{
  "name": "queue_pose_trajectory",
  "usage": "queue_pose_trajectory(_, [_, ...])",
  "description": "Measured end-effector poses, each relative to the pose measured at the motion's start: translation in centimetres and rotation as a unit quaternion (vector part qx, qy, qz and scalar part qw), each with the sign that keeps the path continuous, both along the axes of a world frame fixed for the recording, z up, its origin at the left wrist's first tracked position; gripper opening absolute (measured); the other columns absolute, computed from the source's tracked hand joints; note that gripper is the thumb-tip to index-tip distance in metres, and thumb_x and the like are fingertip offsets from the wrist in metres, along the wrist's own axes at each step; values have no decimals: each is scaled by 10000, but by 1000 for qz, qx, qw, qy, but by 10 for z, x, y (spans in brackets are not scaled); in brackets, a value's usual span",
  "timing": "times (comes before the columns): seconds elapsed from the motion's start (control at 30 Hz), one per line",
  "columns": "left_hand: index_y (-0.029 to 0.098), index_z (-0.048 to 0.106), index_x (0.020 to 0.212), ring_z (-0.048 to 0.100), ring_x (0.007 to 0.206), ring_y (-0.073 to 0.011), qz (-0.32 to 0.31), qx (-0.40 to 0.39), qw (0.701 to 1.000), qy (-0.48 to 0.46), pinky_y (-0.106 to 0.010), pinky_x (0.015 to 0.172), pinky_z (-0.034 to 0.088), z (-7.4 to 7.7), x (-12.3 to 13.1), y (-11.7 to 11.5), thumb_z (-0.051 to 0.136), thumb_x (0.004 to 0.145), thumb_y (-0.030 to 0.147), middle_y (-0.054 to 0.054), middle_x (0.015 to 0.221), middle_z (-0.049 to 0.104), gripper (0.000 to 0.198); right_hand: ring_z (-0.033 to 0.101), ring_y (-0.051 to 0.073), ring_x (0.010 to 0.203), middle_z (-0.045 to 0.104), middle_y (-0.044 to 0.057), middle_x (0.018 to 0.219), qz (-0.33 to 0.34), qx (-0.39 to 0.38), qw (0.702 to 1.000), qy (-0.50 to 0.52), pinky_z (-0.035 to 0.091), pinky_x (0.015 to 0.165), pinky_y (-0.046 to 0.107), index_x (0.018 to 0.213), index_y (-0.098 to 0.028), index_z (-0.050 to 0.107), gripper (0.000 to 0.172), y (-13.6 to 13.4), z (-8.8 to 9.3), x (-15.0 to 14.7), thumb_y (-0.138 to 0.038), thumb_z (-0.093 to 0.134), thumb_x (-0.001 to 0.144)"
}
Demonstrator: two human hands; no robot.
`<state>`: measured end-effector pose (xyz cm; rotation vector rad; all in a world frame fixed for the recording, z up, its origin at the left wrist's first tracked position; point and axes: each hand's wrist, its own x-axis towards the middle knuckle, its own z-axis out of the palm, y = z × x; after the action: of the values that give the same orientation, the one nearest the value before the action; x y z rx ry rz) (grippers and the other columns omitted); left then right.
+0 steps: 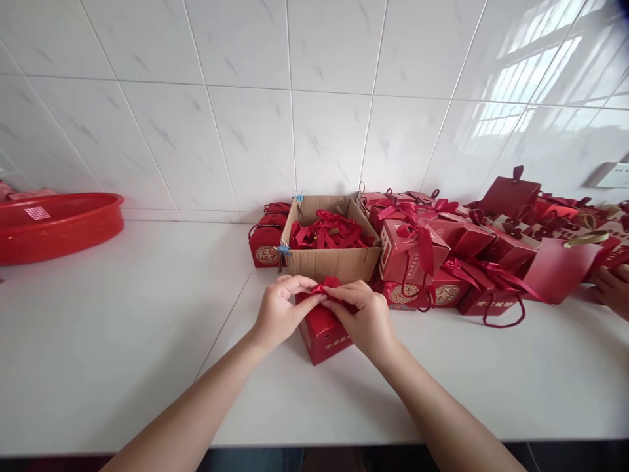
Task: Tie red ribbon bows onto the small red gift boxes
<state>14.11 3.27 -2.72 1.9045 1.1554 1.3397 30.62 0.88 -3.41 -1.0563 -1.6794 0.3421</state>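
A small red gift box (322, 333) stands on the white counter (147, 314) in front of me. My left hand (280, 309) and my right hand (361, 314) are both on its top. Their fingers pinch a red ribbon (328, 286) that sits on the box's lid. Just behind the box is an open cardboard box (334, 261) filled with red ribbons (329, 231).
Many finished red gift boxes (442, 255) with ribbon bows are piled at the right along the tiled wall. One more red box (265, 244) stands left of the cardboard box. A red plastic basin (54, 226) sits far left. Another person's hand (612, 288) shows at the right edge.
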Motion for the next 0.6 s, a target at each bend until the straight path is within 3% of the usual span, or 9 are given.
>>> queue_pose_trajectory(0.13, [192,708,792,653,805,-207,20,24,999,9,-326,737,537,-2,1,0,713,723,306,-45,774,713,133,600,208,766,692,62,840,-33,47,998,-22,553,684,345,826,-248,767,155,4,-4,1,-170,635,803])
queue_pose_trajectory(0.33, [193,687,871,653,819,-179,-11,72,996,51,-300,741,538,-1,2,-2,647,788,248,-41,841,696,108,563,225,870,623,94,968,-80,93,991,-52,532,764,388,816,-205,740,177,5,-7,-1,-151,573,841])
queue_pose_trajectory(0.6, [175,677,885,639,744,-138,-15,83,995,45,-263,716,541,1,3,-5,629,790,180,-37,827,661,107,547,233,937,609,76,982,-94,97,988,-68,499,829,417,910,-224,694,118,5,-8,-1,-197,606,837])
